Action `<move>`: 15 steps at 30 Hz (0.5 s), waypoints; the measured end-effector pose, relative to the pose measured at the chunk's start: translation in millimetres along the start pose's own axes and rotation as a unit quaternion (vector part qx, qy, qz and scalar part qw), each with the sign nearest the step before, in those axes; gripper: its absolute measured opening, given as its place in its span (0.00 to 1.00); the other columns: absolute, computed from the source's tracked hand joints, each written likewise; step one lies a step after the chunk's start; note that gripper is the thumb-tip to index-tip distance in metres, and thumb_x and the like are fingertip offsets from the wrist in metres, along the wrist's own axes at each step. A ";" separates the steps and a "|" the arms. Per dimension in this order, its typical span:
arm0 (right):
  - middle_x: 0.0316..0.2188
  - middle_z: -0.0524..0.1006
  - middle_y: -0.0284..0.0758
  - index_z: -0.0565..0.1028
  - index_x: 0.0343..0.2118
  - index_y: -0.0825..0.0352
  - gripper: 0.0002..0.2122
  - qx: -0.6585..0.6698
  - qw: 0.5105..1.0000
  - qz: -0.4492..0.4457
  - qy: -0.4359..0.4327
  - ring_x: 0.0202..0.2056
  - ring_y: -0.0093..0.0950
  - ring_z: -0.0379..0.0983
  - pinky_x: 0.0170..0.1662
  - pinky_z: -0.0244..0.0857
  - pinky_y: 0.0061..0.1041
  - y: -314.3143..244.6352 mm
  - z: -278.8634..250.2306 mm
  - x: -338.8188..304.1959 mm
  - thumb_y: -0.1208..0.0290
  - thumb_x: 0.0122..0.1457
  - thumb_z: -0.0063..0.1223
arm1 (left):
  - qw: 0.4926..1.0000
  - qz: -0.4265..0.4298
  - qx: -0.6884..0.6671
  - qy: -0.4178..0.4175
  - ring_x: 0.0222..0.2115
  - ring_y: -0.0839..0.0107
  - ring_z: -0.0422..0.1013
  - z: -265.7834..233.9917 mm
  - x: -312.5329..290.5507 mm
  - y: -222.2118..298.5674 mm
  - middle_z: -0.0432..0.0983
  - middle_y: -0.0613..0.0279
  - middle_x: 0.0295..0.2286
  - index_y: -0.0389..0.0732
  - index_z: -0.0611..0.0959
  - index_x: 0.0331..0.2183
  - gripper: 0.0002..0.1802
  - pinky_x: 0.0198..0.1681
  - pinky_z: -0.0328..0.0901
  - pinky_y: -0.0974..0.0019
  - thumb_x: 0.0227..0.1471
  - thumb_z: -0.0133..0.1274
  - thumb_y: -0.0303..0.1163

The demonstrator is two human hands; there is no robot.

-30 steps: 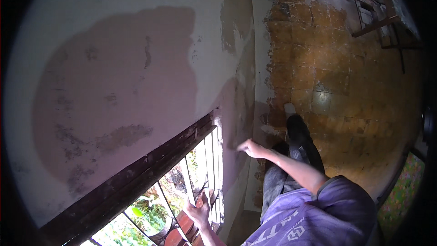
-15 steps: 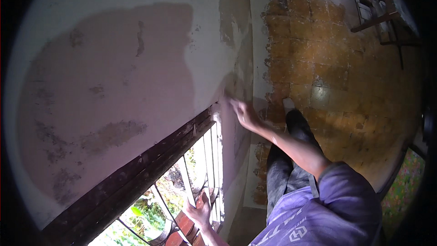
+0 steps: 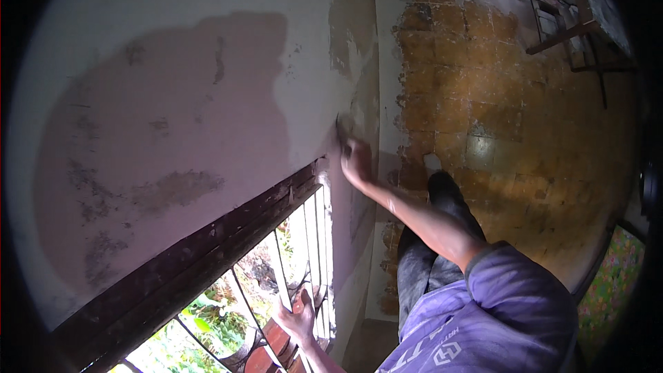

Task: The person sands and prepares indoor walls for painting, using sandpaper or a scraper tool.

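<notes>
My left hand (image 3: 298, 322) is closed around a pale upright window bar (image 3: 279, 262) at the lower middle. My right hand (image 3: 356, 159) is raised to the wall corner above the window's end, its fingers curled. A thin dark shape (image 3: 339, 128) shows at its fingertips against the wall; blur and shadow hide what it is. The wall (image 3: 311, 90) there has pale, patchy plaster with a grey strip along the corner. Below the hand runs the dark wooden window frame (image 3: 200, 252).
Outside the bars are green plants (image 3: 214, 321) and red-brown pieces (image 3: 266, 352). Worn orange tiles (image 3: 497, 90) cover the floor at right. A wooden stand (image 3: 563, 38) is at the far right; a flowered cloth (image 3: 615, 273) lies at the right edge. A shadow darkens the wall.
My right hand has shifted slightly left and up along the wall corner, its fingers now more curled. My left hand stays on the window bar. The view has tilted slightly.
</notes>
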State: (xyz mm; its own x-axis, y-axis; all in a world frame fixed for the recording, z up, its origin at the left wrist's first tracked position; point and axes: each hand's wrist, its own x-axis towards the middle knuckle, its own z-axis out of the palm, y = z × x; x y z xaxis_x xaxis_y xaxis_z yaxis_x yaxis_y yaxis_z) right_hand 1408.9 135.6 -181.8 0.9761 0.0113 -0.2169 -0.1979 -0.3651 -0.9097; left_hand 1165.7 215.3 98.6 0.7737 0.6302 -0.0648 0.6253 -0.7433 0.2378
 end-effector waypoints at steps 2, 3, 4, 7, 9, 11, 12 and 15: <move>0.26 0.77 0.50 0.77 0.32 0.74 0.07 0.043 0.984 0.036 -0.169 0.30 0.44 0.75 0.36 0.70 0.34 -31.1 -26.8 -51.3 0.82 0.50 0.50 | 1.000 -0.013 -0.001 0.006 0.22 0.62 0.74 -4.9 -3.1 -4.0 0.77 0.53 0.23 0.33 0.80 0.32 0.12 0.29 0.66 0.63 0.44 0.61 0.28; 0.27 0.78 0.48 0.77 0.34 0.74 0.07 0.037 0.963 0.059 -0.259 0.31 0.42 0.76 0.37 0.70 0.33 -43.0 -47.3 -68.7 0.82 0.52 0.49 | 1.000 -0.019 -0.003 0.006 0.22 0.61 0.74 -7.0 -4.9 -5.2 0.77 0.53 0.23 0.33 0.80 0.32 0.12 0.29 0.66 0.63 0.44 0.61 0.28; 0.27 0.78 0.48 0.77 0.34 0.74 0.07 0.036 0.965 0.060 -0.253 0.31 0.42 0.76 0.37 0.70 0.33 -25.0 -57.6 -83.2 0.82 0.52 0.49 | 1.000 0.000 -0.003 0.004 0.22 0.61 0.74 -6.3 -4.3 -6.9 0.78 0.53 0.23 0.33 0.80 0.32 0.12 0.29 0.67 0.63 0.43 0.61 0.28; 0.27 0.80 0.38 0.75 0.35 0.73 0.08 0.286 0.945 -0.051 -0.150 0.27 0.31 0.77 0.31 0.69 0.29 7.9 -66.7 -86.6 0.75 0.59 0.44 | 1.000 0.002 0.014 0.022 0.21 0.62 0.74 -4.0 4.4 22.7 0.77 0.53 0.22 0.33 0.80 0.31 0.12 0.28 0.67 0.63 0.43 0.61 0.28; 0.29 0.79 0.45 0.77 0.35 0.70 0.08 0.016 0.996 0.059 -0.071 0.31 0.33 0.78 0.33 0.68 0.31 11.8 -77.8 -45.4 0.79 0.57 0.45 | 0.999 -0.006 0.048 0.025 0.21 0.62 0.74 -4.6 0.6 13.5 0.77 0.54 0.22 0.33 0.80 0.31 0.11 0.28 0.66 0.64 0.43 0.61 0.28; 0.30 0.78 0.47 0.76 0.36 0.73 0.08 0.059 0.996 -0.023 0.070 0.33 0.38 0.77 0.35 0.68 0.32 37.3 -58.1 0.8 0.82 0.54 0.45 | 1.000 0.018 0.012 -0.003 0.21 0.63 0.74 -3.3 4.2 12.4 0.77 0.54 0.22 0.33 0.80 0.31 0.12 0.27 0.66 0.64 0.43 0.61 0.29; 0.30 0.78 0.49 0.76 0.35 0.74 0.09 0.111 0.985 -0.091 0.099 0.33 0.39 0.77 0.35 0.68 0.32 39.4 -46.9 19.4 0.83 0.52 0.45 | 1.000 0.016 0.015 0.010 0.21 0.62 0.74 -2.2 6.1 20.7 0.77 0.54 0.22 0.33 0.80 0.31 0.12 0.28 0.66 0.64 0.43 0.61 0.29; 0.25 0.76 0.49 0.75 0.29 0.75 0.06 0.011 0.999 -0.047 -0.012 0.27 0.39 0.75 0.30 0.66 0.32 12.8 -16.2 -16.2 0.84 0.52 0.46 | 0.999 -0.034 -0.008 -0.007 0.22 0.61 0.74 -1.6 -3.3 1.7 0.77 0.54 0.23 0.33 0.79 0.31 0.12 0.29 0.66 0.63 0.44 0.61 0.30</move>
State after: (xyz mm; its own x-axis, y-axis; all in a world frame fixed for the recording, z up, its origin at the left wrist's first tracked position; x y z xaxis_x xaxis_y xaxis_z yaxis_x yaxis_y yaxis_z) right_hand 1392.1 115.7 -184.2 0.9881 0.0663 -0.1388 -0.1082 -0.3417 -0.9336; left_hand 1164.0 212.3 100.7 0.7305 0.6763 -0.0950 0.6754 -0.6947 0.2474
